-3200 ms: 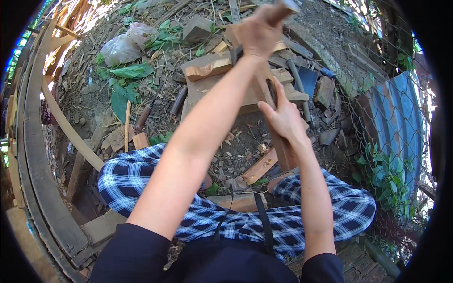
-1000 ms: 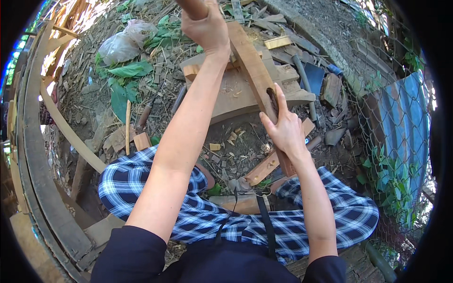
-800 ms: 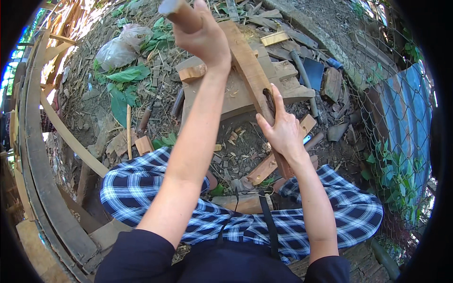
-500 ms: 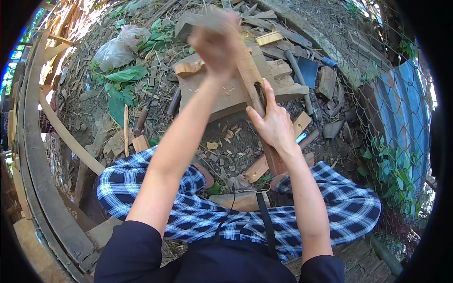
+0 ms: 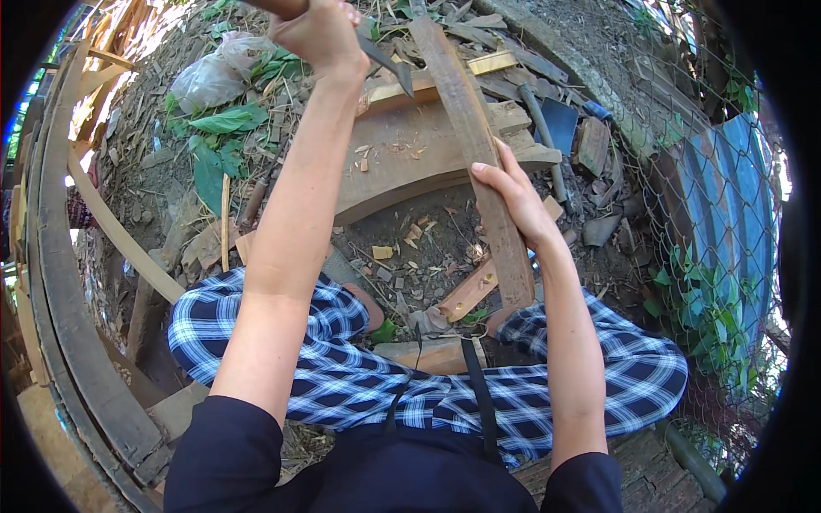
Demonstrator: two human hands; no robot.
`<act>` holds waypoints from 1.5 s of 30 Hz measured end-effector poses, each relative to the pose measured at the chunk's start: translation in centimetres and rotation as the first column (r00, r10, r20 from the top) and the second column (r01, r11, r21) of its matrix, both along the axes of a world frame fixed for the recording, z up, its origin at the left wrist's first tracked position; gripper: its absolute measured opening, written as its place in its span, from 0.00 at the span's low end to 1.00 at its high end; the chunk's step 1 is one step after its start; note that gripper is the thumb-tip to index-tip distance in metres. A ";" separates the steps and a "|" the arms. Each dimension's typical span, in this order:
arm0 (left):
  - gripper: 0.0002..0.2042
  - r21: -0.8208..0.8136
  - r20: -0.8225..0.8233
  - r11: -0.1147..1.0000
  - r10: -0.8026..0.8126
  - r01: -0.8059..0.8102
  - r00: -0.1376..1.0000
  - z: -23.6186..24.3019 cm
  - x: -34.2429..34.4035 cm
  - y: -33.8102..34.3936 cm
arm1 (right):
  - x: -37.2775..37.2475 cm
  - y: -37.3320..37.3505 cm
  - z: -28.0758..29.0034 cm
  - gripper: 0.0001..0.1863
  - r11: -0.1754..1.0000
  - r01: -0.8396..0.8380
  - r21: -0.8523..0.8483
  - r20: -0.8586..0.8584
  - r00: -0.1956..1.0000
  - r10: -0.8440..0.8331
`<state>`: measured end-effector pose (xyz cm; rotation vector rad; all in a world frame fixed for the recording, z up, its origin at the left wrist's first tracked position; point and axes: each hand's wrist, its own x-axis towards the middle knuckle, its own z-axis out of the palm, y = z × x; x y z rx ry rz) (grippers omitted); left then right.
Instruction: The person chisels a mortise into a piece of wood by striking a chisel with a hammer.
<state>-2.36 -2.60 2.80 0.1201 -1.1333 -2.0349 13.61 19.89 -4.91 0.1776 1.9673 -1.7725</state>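
My left hand point(image 5: 321, 38) is raised at the top, closed around the brown handle of a large knife point(image 5: 389, 64). Its grey blade slants down to the right, the tip over a curved wooden block. My right hand point(image 5: 517, 192) grips the edge of a long wooden board point(image 5: 466, 107), thumb on its upper face. The board slants from the top centre toward my right knee, its upper part crossing the curved block point(image 5: 393, 158). Chips lie on that block. A smaller pale wood piece point(image 5: 395, 94) lies along its far edge, partly hidden behind the blade.
Between my plaid-covered legs are wood chips and a drilled wooden strip point(image 5: 469, 292). A plastic bag point(image 5: 218, 73) and green leaves lie at left. Long curved planks point(image 5: 64, 256) stand along the left side. Wire fence point(image 5: 684, 162) and a blue corrugated sheet point(image 5: 731, 205) edge the right.
My left hand has moved up and left, out of its blur, and the knife's blade now shows. The board's near end and my right hand have shifted slightly right and toward me.
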 end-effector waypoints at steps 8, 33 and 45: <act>0.17 -0.334 0.126 0.940 0.121 -0.073 0.985 -1.9 -1.1 1.9 | 0.1 0.3 0.0 0.47 0.989 -0.014 0.147 -0.111 0.993 0.031; 0.10 -0.537 -0.010 0.830 0.171 -0.150 0.985 -2.9 -0.2 5.9 | 1.1 1.0 19.1 0.38 0.850 0.335 0.407 -0.763 0.636 0.114; 0.08 -0.553 -0.064 0.817 0.158 -0.167 0.985 -3.8 -0.6 5.0 | -0.5 -1.6 19.4 0.40 0.853 0.271 0.446 -0.787 0.574 0.228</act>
